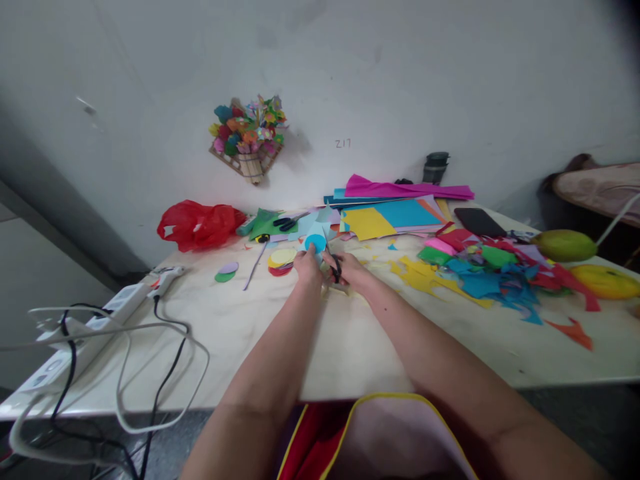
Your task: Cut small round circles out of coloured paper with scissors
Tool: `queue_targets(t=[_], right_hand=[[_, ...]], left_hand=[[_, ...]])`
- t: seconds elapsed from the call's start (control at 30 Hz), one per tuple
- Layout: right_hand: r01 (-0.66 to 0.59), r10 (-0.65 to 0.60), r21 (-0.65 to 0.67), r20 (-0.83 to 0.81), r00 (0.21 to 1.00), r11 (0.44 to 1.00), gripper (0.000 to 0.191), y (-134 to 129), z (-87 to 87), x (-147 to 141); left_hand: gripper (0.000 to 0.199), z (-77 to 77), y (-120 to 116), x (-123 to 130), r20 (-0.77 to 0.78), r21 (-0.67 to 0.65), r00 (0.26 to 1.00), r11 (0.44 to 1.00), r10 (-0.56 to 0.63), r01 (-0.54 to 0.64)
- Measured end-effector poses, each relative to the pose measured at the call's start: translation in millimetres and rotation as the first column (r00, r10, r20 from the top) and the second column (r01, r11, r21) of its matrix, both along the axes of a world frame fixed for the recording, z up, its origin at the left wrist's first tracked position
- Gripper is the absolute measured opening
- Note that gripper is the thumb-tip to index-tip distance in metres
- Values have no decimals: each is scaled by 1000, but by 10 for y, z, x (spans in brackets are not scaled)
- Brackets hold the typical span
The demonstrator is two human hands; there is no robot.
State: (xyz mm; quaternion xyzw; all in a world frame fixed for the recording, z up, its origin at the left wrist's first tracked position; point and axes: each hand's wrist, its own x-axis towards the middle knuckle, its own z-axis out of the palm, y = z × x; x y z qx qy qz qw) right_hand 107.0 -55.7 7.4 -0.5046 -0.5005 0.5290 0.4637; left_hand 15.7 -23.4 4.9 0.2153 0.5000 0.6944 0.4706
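Note:
My left hand [307, 264] pinches a small blue paper circle [315, 243], held up over the middle of the table. Close beside it, my right hand [346, 268] is closed round the dark handles of a pair of scissors [336, 267]. The scissor blades point up beside the right edge of the blue paper. Left of my hands lies a pile of cut circles, with a pale yellow circle [283, 257] on top and a red circle [280, 271] below. Farther left are a lilac circle [229, 267] and a green circle [225, 277].
Sheets of coloured paper [420, 212] are stacked at the back, with a second pair of scissors [285, 223] to their left. Paper scraps [500, 280] cover the right side. A red plastic bag [197, 227] and a power strip [95, 333] with cables lie left.

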Motion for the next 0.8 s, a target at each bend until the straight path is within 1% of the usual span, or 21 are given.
queue_targets(t=[0.27,0.4,0.5,0.6,0.7,0.8], right_hand=[[-4,4,-17,-11,1000,1000,32,-19,25,-11],[-2,2,-11,1,1000,1000,32,-10,22,-10],[-4,4,-9,5,1000,1000,33,1,8,-7],[-6,6,-7,2,1000,1000,33,10,-8,-5],[0,0,-2,14,1000,1000,34,14,-15,-7],[7,-7,-5,18,1000,1000,34,9,-6,-12]], left_hand=[[46,26,-32,16,20,-28,1000,1000,-2,2],[44,29,-30,19,26,-12,1000,1000,-8,8],[44,30,-27,18,25,11,1000,1000,9,-9],[45,32,-26,18,25,-3,1000,1000,13,-13],[45,7,-3,13,17,5,1000,1000,16,-16],[45,-62,55,-8,0,42,1000,999,19,-19]])
